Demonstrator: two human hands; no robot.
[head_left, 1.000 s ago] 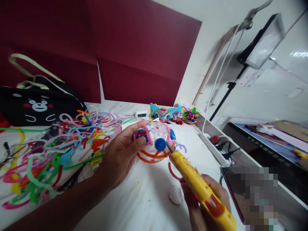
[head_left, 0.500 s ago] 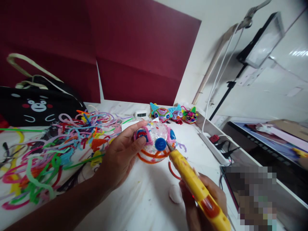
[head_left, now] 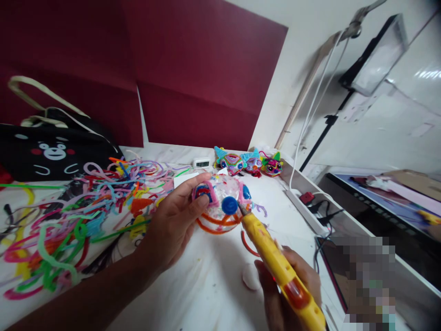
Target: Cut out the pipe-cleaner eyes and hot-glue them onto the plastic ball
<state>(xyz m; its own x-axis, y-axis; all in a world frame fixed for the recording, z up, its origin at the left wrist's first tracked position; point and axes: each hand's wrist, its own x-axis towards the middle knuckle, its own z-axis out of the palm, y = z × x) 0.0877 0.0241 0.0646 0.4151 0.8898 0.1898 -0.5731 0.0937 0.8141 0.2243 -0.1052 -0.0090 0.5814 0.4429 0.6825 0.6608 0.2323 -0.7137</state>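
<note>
My left hand (head_left: 172,218) grips a clear, rounded craft face (head_left: 228,185) from its left side, thumb in front. Pink-edged blue eyes sit on either side of it, with a blue coiled disc (head_left: 229,205) between them and orange pipe cleaner bands (head_left: 220,228) below. In my right hand (head_left: 305,271) is a yellow hot glue gun (head_left: 268,250), its fingers wrapped round the body. The metal nozzle (head_left: 242,209) points at the face just right of the blue disc; whether it touches, I cannot tell. A red pipe cleaner piece (head_left: 248,244) shows beneath the gun.
Tangled pipe cleaners (head_left: 79,220) cover the table's left side, before a black bag (head_left: 55,151). Finished craft faces (head_left: 232,163) and a small digital clock (head_left: 201,162) stand at the back. Rightward lie a power strip (head_left: 306,211) and cables. A white round piece (head_left: 251,276) rests near my right hand.
The glue gun's rear end and my right hand have shifted very slightly left. The nozzle stays beside the blue disc, and my left hand keeps its hold on the craft face.
</note>
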